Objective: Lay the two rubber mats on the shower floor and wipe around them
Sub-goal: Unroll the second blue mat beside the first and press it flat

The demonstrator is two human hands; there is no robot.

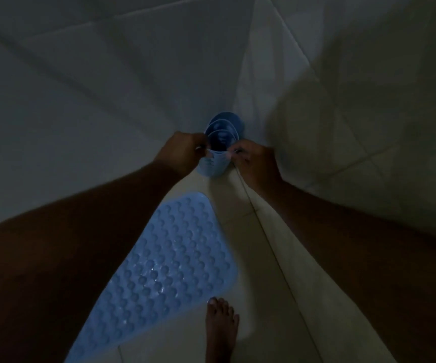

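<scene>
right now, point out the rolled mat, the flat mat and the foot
rolled mat [213, 169], head view, outer wall at its near end
flat mat [169, 258], head view, middle of its bumpy face
foot [220, 328], head view, instep behind the toes

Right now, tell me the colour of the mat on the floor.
The mat is light blue, bumpy; head view.

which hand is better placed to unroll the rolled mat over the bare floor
Probably the right hand: it pinches the rolled mat on the side of the bare tiles beside the laid mat. The left hand grips the other edge, nearer the laid mat.
</scene>
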